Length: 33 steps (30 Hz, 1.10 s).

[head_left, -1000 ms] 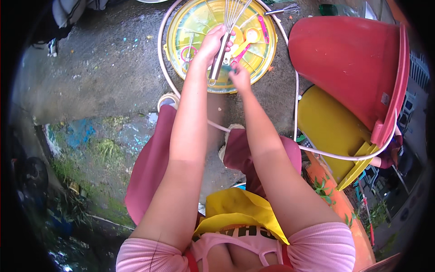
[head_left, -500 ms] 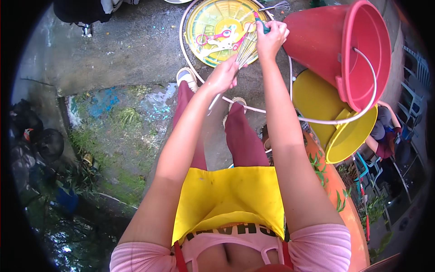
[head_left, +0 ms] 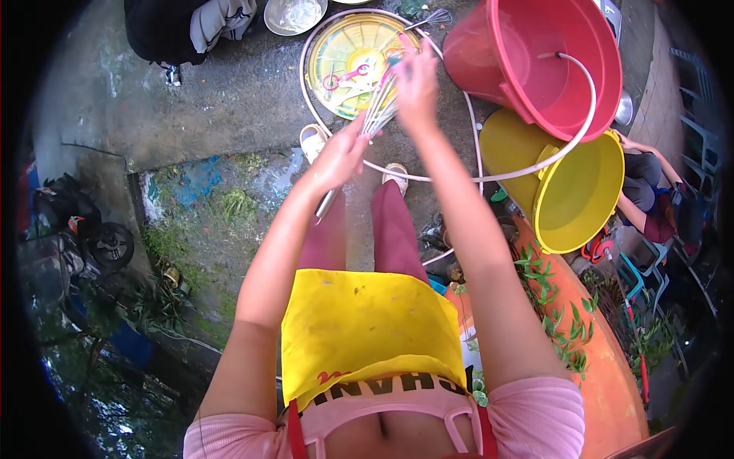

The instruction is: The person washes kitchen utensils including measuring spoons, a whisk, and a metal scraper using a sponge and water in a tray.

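Note:
My left hand point(head_left: 342, 157) is closed around the handle of a wire whisk point(head_left: 381, 109), which slants up and right. My right hand point(head_left: 417, 88) is smeared by motion at the wire end, its fingers bent around a small dark green thing, perhaps a scrubbing pad point(head_left: 394, 63), mostly hidden. Beyond both hands, a round yellow basin point(head_left: 312, 80) lies on the ground. Inside it are pink-handled utensils point(head_left: 353, 74) and a white utensil point(head_left: 352, 95). A second whisk point(head_left: 434, 17) sticks out over its far right rim.
A red bucket point(head_left: 478, 57) and a yellow bucket point(head_left: 589, 203) lie tipped at the right. A pale hose point(head_left: 516, 175) loops around the basin and into the red bucket. A metal bowl point(head_left: 297, 15) stands beyond. One person point(head_left: 183, 34) is far left, another point(head_left: 650, 187) at right.
My right hand has moved left and slightly down along the whisk's wires. My left hand and the whisk have shifted left and down in view. The metal bowl has come into view.

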Each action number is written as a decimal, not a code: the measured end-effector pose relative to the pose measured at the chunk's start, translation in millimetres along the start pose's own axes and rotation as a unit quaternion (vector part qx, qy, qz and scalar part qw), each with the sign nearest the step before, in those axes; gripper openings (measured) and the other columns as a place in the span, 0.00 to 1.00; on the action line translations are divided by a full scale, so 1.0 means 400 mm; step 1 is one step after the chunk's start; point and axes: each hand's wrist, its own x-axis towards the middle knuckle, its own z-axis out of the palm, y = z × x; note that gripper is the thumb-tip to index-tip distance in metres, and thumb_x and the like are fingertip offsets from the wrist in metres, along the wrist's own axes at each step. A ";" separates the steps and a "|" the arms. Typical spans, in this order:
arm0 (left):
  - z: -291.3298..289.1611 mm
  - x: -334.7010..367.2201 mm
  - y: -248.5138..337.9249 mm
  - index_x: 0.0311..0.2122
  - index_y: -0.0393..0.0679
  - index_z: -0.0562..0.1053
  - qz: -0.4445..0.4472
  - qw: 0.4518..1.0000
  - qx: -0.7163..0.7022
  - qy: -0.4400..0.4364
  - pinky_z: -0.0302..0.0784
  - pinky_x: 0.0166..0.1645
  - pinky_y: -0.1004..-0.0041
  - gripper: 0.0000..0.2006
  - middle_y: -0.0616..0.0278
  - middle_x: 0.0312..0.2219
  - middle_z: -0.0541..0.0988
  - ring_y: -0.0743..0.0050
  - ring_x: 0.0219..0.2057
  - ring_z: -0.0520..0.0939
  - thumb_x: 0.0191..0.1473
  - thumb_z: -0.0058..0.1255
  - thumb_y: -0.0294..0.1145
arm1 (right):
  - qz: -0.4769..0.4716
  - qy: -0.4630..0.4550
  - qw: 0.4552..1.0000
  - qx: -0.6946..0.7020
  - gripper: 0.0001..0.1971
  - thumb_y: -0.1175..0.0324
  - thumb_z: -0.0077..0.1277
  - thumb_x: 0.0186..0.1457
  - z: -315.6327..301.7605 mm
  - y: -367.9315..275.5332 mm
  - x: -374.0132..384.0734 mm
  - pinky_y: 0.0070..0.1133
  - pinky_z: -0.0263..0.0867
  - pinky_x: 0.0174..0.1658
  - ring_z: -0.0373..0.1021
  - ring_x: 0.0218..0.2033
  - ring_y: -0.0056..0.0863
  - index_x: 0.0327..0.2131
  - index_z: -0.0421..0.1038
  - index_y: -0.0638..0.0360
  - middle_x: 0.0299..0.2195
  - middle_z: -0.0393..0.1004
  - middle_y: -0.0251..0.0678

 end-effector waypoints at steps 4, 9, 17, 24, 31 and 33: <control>-0.012 0.024 0.038 0.56 0.34 0.53 -0.055 0.992 0.111 -0.014 0.73 0.31 0.72 0.25 0.49 0.40 0.74 0.68 0.24 0.77 0.55 0.38 0.30 | -0.071 -0.164 0.978 -0.103 0.16 0.66 0.40 0.53 -0.015 -0.059 -0.079 0.55 0.29 0.56 0.47 0.60 0.41 0.45 0.68 0.49 0.52 0.63 0.38; 0.014 0.051 -0.019 0.56 0.39 0.54 0.162 0.943 0.284 0.053 0.70 0.38 0.69 0.25 0.51 0.34 0.74 0.63 0.31 0.76 0.53 0.40 0.27 | 0.113 -0.022 0.990 -0.085 0.11 0.70 0.37 0.55 -0.081 0.165 0.074 0.41 0.54 0.50 0.67 0.44 0.38 0.33 0.72 0.55 0.36 0.74 0.39; -0.007 0.048 0.005 0.57 0.38 0.49 0.050 0.992 0.117 -0.021 0.63 0.51 0.64 0.31 0.43 0.44 0.70 0.46 0.49 0.69 0.47 0.43 0.23 | 0.246 0.211 0.936 0.134 0.14 0.73 0.31 0.58 -0.024 0.067 -0.079 0.24 0.59 0.48 0.68 0.41 0.28 0.41 0.67 0.64 0.38 0.72 0.42; -0.018 0.047 -0.016 0.51 0.31 0.55 0.029 0.961 0.276 -0.010 0.66 0.48 0.60 0.25 0.37 0.39 0.71 0.45 0.45 0.71 0.46 0.44 0.25 | 0.010 -0.142 0.981 -0.129 0.11 0.69 0.42 0.52 0.027 -0.088 -0.137 0.47 0.33 0.59 0.56 0.56 0.38 0.36 0.74 0.51 0.42 0.72 0.37; -0.023 -0.005 -0.028 0.48 0.33 0.58 0.092 0.949 0.301 -0.001 0.68 0.45 0.57 0.21 0.38 0.41 0.69 0.42 0.42 0.71 0.48 0.44 0.27 | 0.221 -0.007 0.972 0.076 0.09 0.66 0.45 0.52 -0.041 0.139 -0.018 0.33 0.49 0.56 0.62 0.50 0.35 0.33 0.75 0.53 0.36 0.75 0.31; -0.025 -0.006 -0.039 0.48 0.33 0.58 0.094 0.943 0.319 0.023 0.68 0.46 0.57 0.21 0.38 0.41 0.70 0.42 0.42 0.71 0.48 0.44 0.27 | 0.002 -0.034 0.989 -0.145 0.08 0.67 0.47 0.50 0.010 0.054 -0.074 0.33 0.53 0.55 0.60 0.52 0.38 0.31 0.76 0.50 0.39 0.74 0.30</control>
